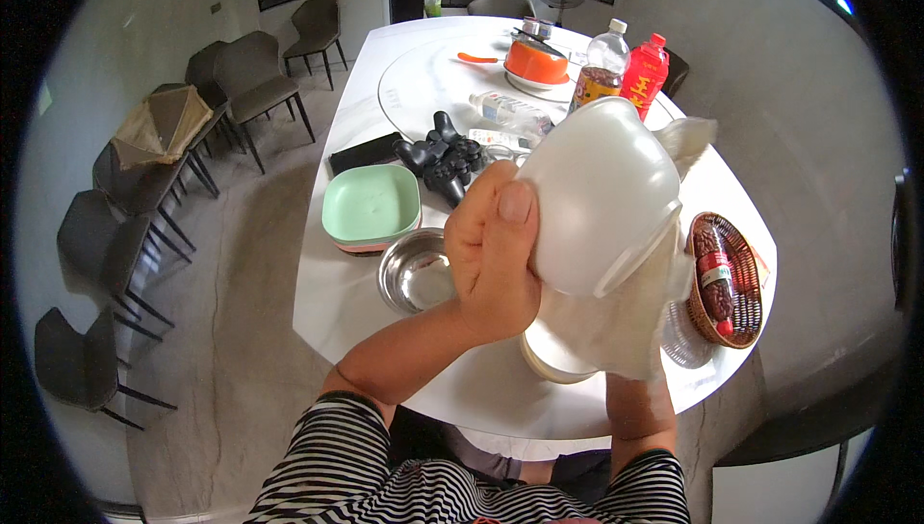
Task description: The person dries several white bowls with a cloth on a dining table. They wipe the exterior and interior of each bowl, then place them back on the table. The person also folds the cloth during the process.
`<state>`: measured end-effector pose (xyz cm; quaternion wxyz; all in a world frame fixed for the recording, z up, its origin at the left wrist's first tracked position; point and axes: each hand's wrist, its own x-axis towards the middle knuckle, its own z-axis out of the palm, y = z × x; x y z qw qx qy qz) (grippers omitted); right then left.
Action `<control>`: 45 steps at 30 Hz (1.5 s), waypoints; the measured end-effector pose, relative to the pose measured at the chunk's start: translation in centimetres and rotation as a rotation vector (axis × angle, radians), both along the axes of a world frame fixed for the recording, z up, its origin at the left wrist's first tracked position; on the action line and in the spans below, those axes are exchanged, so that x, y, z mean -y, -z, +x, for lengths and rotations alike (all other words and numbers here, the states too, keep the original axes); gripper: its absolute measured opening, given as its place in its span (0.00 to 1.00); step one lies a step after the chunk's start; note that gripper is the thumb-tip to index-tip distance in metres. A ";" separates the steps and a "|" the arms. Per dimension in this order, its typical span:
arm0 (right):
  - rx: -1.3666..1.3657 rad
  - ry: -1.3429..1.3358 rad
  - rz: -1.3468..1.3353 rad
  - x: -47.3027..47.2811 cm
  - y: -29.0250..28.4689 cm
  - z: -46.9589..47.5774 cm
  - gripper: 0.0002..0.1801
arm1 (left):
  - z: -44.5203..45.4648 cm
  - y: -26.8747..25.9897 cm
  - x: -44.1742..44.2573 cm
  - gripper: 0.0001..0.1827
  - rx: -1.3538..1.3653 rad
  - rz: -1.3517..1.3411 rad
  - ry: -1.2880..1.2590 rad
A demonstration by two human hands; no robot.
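Note:
A white bowl, tilted on its side with its foot towards me, is held up above the table by my left hand, whose thumb presses on its outer wall. A pale cloth hangs against the bowl's right and lower side. My right hand is hidden behind the cloth and bowl; only its forearm shows. Partly covered by the cloth, a white round dish sits on the table below. Left of my left hand stands a shiny metal bowl.
The white table bears green square plates, black game controllers, a wicker basket with a packaged item, a clear bottle, a soda bottle, a red bottle and an orange pot. Chairs line the left wall.

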<state>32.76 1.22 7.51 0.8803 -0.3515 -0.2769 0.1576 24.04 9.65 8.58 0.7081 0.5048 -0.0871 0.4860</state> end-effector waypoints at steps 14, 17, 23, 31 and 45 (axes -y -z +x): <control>0.167 0.145 -0.085 2.1 -1.9 1.5 0.18 | 0.2 -1.4 0.5 0.21 -0.221 -0.092 0.392; 0.008 -0.011 0.021 0.7 0.2 1.5 0.21 | 0.2 -1.2 0.4 0.18 -0.035 -0.286 0.335; 0.122 -0.110 0.096 2.5 -1.6 2.4 0.28 | -1.5 -1.7 -0.3 0.17 -0.281 0.037 0.398; 0.153 0.151 0.018 1.1 -0.5 -1.0 0.27 | -2.9 -2.0 -0.3 0.15 -0.128 -0.074 0.367; 0.311 0.186 -0.173 3.5 -4.2 -0.7 0.28 | -1.9 -2.5 -0.4 0.14 -0.392 0.102 0.471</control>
